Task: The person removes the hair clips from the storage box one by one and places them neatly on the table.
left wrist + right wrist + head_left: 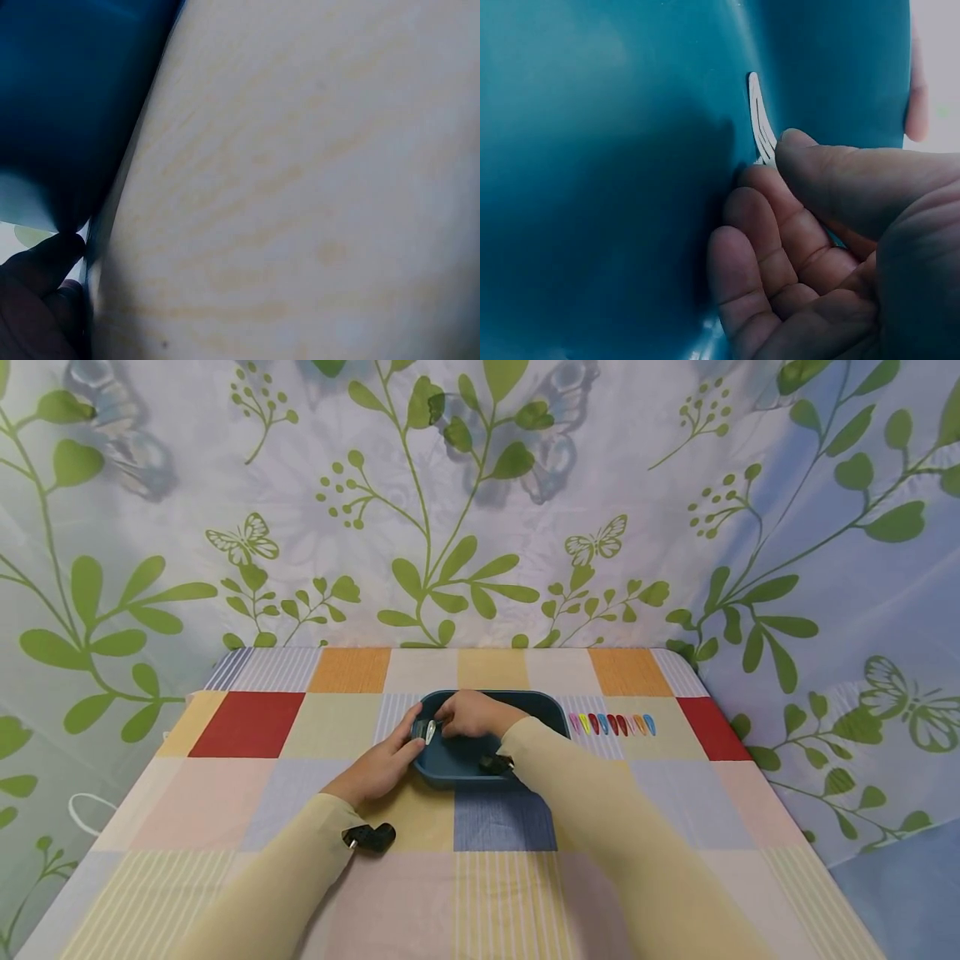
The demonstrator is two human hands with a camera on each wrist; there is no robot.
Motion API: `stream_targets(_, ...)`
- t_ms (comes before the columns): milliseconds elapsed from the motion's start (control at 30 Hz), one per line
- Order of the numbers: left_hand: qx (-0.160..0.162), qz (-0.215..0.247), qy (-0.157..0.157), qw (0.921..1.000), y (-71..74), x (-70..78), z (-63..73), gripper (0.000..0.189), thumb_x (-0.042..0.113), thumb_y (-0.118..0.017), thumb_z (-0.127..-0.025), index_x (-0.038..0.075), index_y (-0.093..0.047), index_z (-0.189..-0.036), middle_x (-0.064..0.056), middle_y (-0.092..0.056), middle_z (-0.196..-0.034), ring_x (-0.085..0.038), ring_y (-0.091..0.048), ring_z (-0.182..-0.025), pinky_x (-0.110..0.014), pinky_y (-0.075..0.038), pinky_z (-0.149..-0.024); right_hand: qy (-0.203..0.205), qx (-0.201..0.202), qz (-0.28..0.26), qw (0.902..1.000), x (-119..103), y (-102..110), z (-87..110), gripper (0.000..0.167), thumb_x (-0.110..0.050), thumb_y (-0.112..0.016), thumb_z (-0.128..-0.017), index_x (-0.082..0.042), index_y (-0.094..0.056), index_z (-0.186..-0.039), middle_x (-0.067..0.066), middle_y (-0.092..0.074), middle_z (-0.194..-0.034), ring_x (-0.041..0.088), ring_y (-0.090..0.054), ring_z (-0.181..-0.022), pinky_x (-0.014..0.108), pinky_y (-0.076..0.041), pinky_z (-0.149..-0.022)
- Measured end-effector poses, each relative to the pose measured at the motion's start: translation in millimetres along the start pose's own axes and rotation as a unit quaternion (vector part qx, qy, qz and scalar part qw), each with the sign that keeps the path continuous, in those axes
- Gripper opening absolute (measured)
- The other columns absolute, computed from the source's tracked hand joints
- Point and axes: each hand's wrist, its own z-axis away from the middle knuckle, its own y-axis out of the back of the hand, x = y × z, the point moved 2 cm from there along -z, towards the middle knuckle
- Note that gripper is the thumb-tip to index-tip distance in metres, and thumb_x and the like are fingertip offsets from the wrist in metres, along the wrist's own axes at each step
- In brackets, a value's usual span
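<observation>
A dark teal tray (491,778) stands on the table, its inside partly covered by the right arm. Near its left wall is a white snap hair clip (431,732), shown closer in the right wrist view as a slim white clip (759,120). My right hand (472,714) reaches into the tray and pinches this clip between thumb (832,172) and index finger; the clip's near end is hidden. My left hand (384,763) rests against the outside of the tray's left wall, fingers extended. In the left wrist view, fingers (49,266) touch the tray's corner.
Right of the tray, several coloured snap hair clips (613,724) lie in a row on the patchwork tablecloth (390,893). A leaf-patterned curtain (300,527) hangs behind the table. A white loop (88,814) shows at the table's left edge.
</observation>
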Motion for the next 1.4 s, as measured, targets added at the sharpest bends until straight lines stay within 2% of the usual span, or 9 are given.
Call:
stream_targets(300,0.004,0.012,-0.016,0.9998,-0.1,-1.0,-0.4,0.066,0.039,-0.039,-0.114,0.039,-0.003,-0.17,-0.007,-0.017,-0.177,-0.036,-0.021,-0.161,-0.061,-0.019,-0.129,0.015,0.0,0.016,0.9998,-1.6,-4.0,-2.7,0.04,-0.019,-0.072,-0.099,-0.007,-0.07,-0.138,0.007,-0.078,-0.123,0.019,-0.072,-0.11,0.033,-0.057,-0.099)
stream_targets(600,-0.003,0.011,-0.018,0.9998,-0.4,0.7,0.6,0.065,0.041,-0.038,-0.115,0.042,-0.002,-0.169,-0.006,-0.015,-0.177,-0.037,-0.022,-0.161,-0.062,-0.02,-0.129,0.022,-0.012,0.019,0.9995,-0.4,-6.8,-4.3,0.043,-0.023,-0.075,-0.098,-0.008,-0.07,-0.138,0.005,-0.079,-0.121,0.016,-0.072,-0.107,0.031,-0.057,-0.097)
stream_targets(867,-0.01,0.019,-0.015,0.9997,1.0,-1.3,-0.2,0.065,0.042,-0.037,-0.115,0.045,0.0,-0.168,-0.008,-0.016,-0.177,-0.038,-0.021,-0.161,-0.063,-0.019,-0.129,0.022,0.002,-0.001,0.9997,-3.4,-7.3,-5.2,0.04,-0.032,-0.077,-0.097,-0.009,-0.076,-0.13,0.003,-0.08,-0.119,0.014,-0.073,-0.106,0.032,-0.057,-0.098)
stream_targets(1233,-0.007,0.015,-0.022,0.9996,1.9,-0.5,-2.0,0.066,0.039,-0.039,-0.115,0.04,-0.002,-0.17,-0.006,-0.013,-0.178,-0.036,-0.018,-0.162,-0.061,-0.017,-0.13,-0.003,0.018,0.035,0.9992,-7.1,-9.0,-8.2,0.028,-0.015,-0.075,-0.096,-0.012,-0.08,-0.123,0.001,-0.08,-0.114,0.016,-0.072,-0.105,0.033,-0.057,-0.099)
stream_targets(1400,-0.004,0.018,-0.028,0.9994,1.4,-1.4,-2.9,0.066,0.037,-0.039,-0.115,0.039,-0.003,-0.17,-0.006,-0.012,-0.178,-0.036,-0.018,-0.162,-0.061,-0.016,-0.13,0.01,0.024,0.043,0.9987,-7.3,-8.1,-7.4,0.028,-0.01,-0.073,-0.094,-0.015,-0.08,-0.121,-0.001,-0.08,-0.111,0.015,-0.069,-0.099,0.032,-0.056,-0.094)
